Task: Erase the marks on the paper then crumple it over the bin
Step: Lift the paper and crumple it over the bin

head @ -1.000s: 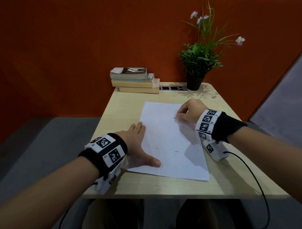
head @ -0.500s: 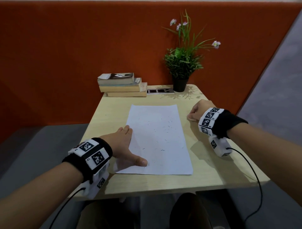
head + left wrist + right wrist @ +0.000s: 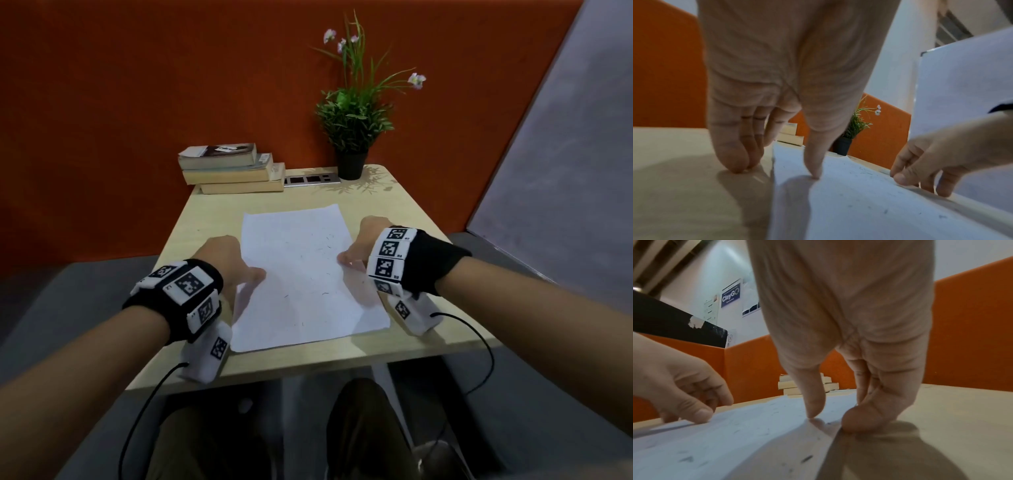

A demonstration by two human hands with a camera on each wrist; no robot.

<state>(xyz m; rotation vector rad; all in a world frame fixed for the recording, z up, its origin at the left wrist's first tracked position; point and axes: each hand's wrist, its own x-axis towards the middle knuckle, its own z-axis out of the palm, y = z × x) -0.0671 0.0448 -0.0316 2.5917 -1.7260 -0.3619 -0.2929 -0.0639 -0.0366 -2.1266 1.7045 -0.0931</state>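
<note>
A white sheet of paper [image 3: 298,274] with small dark flecks lies flat on the pale wooden table [image 3: 411,219]. My left hand [image 3: 236,263] stands at its left edge. In the left wrist view the thumb tip presses on the paper [image 3: 869,203], and the straight fingers [image 3: 740,162] touch the table just beside the edge. My right hand [image 3: 356,250] is at the right edge. There the thumb [image 3: 812,402] sits on the paper [image 3: 735,443], curled fingers [image 3: 865,418] meet the edge, and the sheet ridges up between them.
A stack of three books [image 3: 229,168] lies at the table's back left. Behind the paper are a socket panel [image 3: 310,180] and a potted plant [image 3: 352,137]. An orange partition stands behind the table. My knees [image 3: 359,428] show under the front edge.
My right hand came from the bare table onto the paper's right edge. My left hand rose from lying flat at the lower left corner to thumb and fingertips at the left edge.
</note>
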